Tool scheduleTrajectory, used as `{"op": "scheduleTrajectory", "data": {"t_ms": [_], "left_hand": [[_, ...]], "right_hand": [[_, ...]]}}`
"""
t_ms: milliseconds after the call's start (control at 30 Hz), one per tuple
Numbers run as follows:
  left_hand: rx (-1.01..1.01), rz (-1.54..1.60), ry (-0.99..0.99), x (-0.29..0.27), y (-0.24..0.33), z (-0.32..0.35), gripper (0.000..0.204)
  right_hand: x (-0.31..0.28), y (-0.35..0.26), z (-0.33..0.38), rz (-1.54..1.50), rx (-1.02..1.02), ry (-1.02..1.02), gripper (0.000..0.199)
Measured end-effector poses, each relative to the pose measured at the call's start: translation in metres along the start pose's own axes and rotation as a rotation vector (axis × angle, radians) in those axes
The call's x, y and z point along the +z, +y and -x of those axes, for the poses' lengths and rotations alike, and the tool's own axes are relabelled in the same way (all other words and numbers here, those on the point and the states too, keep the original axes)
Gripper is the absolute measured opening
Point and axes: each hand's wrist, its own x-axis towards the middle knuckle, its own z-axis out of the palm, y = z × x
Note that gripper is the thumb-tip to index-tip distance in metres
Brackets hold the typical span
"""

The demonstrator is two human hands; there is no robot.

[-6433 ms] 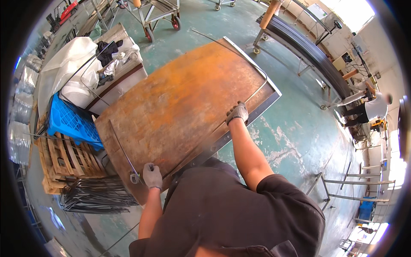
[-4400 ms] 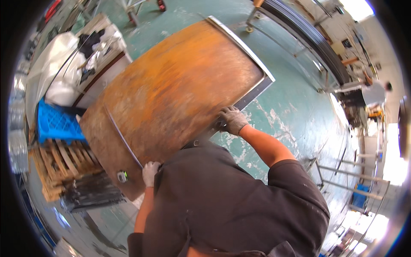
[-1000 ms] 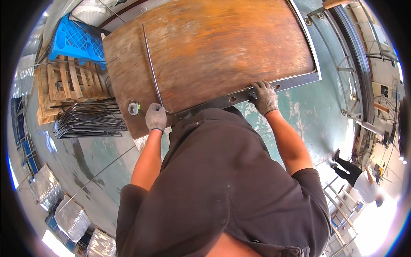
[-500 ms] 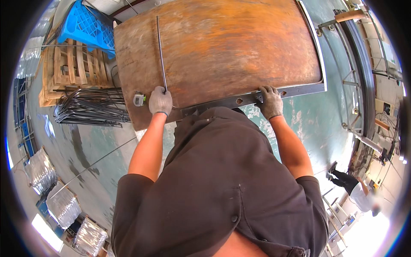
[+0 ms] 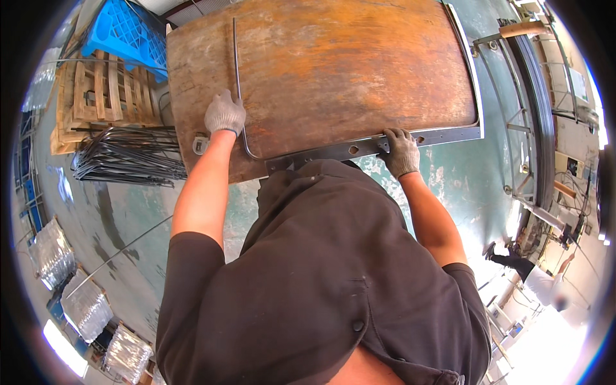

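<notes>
A bent dark metal rod (image 5: 237, 61) lies on a rust-brown tabletop (image 5: 346, 70), its left leg curving round near the table's close edge. My left hand (image 5: 224, 113), in a grey knit glove, is closed at that leg and covers a short stretch of it; its fingertips are partly hidden. Along the near edge runs a dark flat metal bar (image 5: 443, 136) with holes. My right hand (image 5: 402, 153), also gloved, curls its fingers over this bar, next to a small dark piece whose kind I cannot make out. A tape measure (image 5: 201, 144) rests left of my left forearm.
To the left stand wooden pallets (image 5: 96, 96) with a blue plastic pallet (image 5: 125, 32) above them, and a pile of bent dark rods (image 5: 128, 158). Long dark bars (image 5: 542, 109) lie on a rack at right. Another person (image 5: 539, 282) is farther off, lower right.
My left hand has moved away from me along the rod and slightly left, baring the rod's near bend. My right hand stays on the bar. The view has shifted slightly.
</notes>
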Motion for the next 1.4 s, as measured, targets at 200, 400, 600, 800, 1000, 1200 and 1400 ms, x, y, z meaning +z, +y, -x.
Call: {"op": "scheduleTrajectory", "data": {"t_ms": [200, 400, 600, 800, 1000, 1200, 1400], "left_hand": [[-0.053, 0.061, -0.077, -0.011, 0.011, -0.030, 0.042], [-0.031, 0.035, -0.078, 0.002, 0.014, -0.037, 0.039], [-0.065, 0.040, -0.025, 0.009, 0.016, -0.033, 0.035], [-0.103, 0.112, -0.035, 0.012, 0.008, -0.034, 0.034], [-0.116, 0.233, -0.075, 0.006, 0.014, -0.035, 0.042], [0.039, 0.341, 0.031, 0.066, -0.038, -0.045, 0.048], [0.008, 0.138, 0.038, 0.059, 0.001, -0.035, 0.032]], "right_hand": [[0.006, 0.001, 0.001, 0.031, -0.018, 0.022, 0.071], [0.005, 0.000, -0.001, 0.046, -0.025, 0.012, 0.072], [0.002, -0.003, -0.003, 0.054, -0.013, -0.007, 0.071], [0.007, -0.009, -0.004, 0.061, 0.010, -0.040, 0.070], [0.014, -0.002, -0.003, 0.080, 0.132, -0.171, 0.051], [-0.005, 0.005, -0.016, 0.077, -0.007, -0.037, 0.041], [0.010, 0.012, 0.011, 0.079, 0.040, 0.013, 0.035]]}}
